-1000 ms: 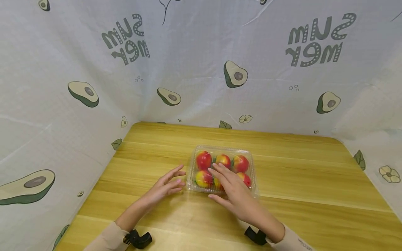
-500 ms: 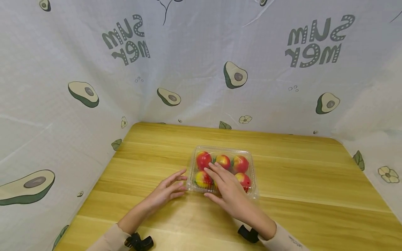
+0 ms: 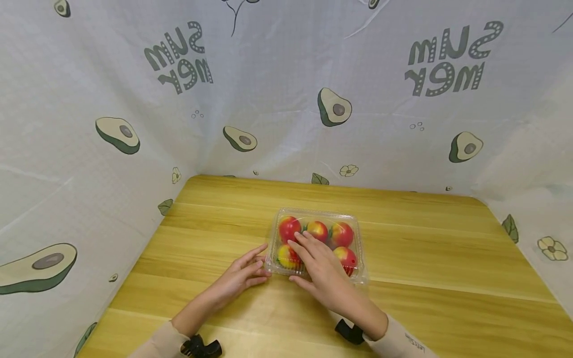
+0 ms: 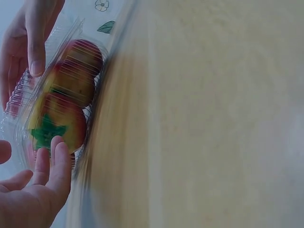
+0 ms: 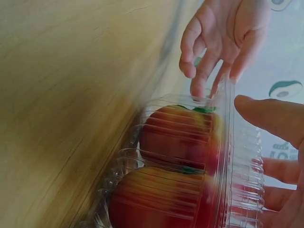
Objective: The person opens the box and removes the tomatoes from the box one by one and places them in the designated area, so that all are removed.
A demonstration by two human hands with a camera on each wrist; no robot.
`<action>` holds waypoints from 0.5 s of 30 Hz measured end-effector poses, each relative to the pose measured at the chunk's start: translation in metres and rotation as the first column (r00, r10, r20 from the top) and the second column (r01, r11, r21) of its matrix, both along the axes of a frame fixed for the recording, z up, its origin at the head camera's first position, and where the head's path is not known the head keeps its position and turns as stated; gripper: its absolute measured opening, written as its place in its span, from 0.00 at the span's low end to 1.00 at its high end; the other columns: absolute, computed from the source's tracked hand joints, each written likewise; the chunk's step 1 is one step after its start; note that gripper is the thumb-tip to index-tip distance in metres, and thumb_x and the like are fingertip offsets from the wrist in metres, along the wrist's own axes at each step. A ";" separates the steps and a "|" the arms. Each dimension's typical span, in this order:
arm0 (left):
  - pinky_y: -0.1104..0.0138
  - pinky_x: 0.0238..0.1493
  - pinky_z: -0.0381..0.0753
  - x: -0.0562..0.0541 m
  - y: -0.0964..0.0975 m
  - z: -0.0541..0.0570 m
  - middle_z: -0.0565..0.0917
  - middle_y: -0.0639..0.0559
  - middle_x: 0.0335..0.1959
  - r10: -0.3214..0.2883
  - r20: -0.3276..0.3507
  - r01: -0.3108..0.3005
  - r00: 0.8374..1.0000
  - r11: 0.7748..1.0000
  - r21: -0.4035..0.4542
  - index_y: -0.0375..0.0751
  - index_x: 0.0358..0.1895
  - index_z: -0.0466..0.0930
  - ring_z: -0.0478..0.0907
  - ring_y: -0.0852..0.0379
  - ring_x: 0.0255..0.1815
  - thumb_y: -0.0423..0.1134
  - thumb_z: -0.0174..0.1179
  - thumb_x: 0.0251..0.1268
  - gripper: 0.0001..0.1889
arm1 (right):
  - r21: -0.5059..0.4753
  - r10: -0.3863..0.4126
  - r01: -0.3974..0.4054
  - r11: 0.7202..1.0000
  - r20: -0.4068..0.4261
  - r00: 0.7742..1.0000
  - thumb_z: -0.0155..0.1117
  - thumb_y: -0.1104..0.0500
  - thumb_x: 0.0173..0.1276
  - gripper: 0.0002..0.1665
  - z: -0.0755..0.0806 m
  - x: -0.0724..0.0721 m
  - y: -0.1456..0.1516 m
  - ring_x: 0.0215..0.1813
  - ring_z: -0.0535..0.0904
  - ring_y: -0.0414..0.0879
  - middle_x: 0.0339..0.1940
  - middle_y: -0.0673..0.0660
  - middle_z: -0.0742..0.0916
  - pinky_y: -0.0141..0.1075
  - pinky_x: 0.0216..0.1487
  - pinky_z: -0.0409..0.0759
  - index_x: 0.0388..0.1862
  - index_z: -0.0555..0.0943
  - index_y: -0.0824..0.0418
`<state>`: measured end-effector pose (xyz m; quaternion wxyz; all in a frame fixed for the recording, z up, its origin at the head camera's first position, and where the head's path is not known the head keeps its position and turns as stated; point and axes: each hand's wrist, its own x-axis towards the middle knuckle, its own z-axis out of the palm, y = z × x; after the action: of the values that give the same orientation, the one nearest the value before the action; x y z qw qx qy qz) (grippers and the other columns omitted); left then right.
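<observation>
A clear plastic clamshell box (image 3: 361, 276) with a ridged lid lies flat on the wooden table, its lid down. Inside are several round red-and-yellow fruits (image 3: 342, 233); a green star-shaped leaf (image 4: 47, 130) shows on one of them. My right hand (image 3: 326, 276) spreads over the front of the lid, fingers extended across the top and thumb near the front rim, covering part of a front fruit. At the box's left front corner, my left hand (image 3: 239, 282) has its relaxed fingers by the side wall; whether they touch it is hard to tell.
The wooden table (image 3: 429, 238) extends to both sides of the box. Behind it and at the sides hangs a pale curtain (image 3: 277, 89) printed with avocados and mirrored lettering. A black wrist mount (image 3: 203, 346) sits beneath each forearm.
My left hand has moved slightly right, up to the box's side. My right hand has shifted a little left over the lid. The box has stayed in place.
</observation>
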<state>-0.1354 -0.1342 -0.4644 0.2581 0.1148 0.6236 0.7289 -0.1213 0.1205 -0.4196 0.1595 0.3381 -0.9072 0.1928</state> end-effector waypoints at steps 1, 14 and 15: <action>0.55 0.66 0.73 0.001 0.001 0.000 0.63 0.33 0.66 -0.001 0.005 0.001 1.000 1.000 0.001 0.40 0.81 0.46 0.74 0.45 0.59 0.40 0.46 0.81 0.32 | 0.005 -0.001 0.001 1.000 -0.005 1.000 0.79 0.51 0.57 0.45 0.000 0.000 -0.001 0.74 0.64 0.61 0.71 0.63 0.73 0.57 0.69 0.67 0.71 0.71 0.61; 0.56 0.66 0.73 0.005 0.006 0.000 0.69 0.34 0.61 -0.016 0.047 0.014 0.999 0.999 0.052 0.39 0.81 0.42 0.73 0.41 0.61 0.38 0.44 0.82 0.32 | 0.017 -0.006 0.007 1.000 -0.057 0.998 0.80 0.52 0.57 0.42 -0.005 -0.004 -0.004 0.73 0.65 0.61 0.69 0.64 0.75 0.56 0.70 0.66 0.68 0.74 0.63; 0.56 0.66 0.73 0.006 0.006 0.000 0.69 0.34 0.61 -0.017 0.051 0.014 0.999 0.998 0.057 0.38 0.81 0.42 0.74 0.41 0.60 0.37 0.45 0.81 0.32 | 0.018 -0.004 0.005 1.000 -0.058 0.998 0.80 0.52 0.57 0.41 -0.005 -0.005 -0.004 0.73 0.65 0.61 0.69 0.64 0.75 0.56 0.70 0.66 0.67 0.75 0.63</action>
<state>-0.1298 -0.1282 -0.4644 0.2765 0.1080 0.5949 0.7470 -0.1258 0.1163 -0.4242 0.1834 0.3427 -0.9047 0.1743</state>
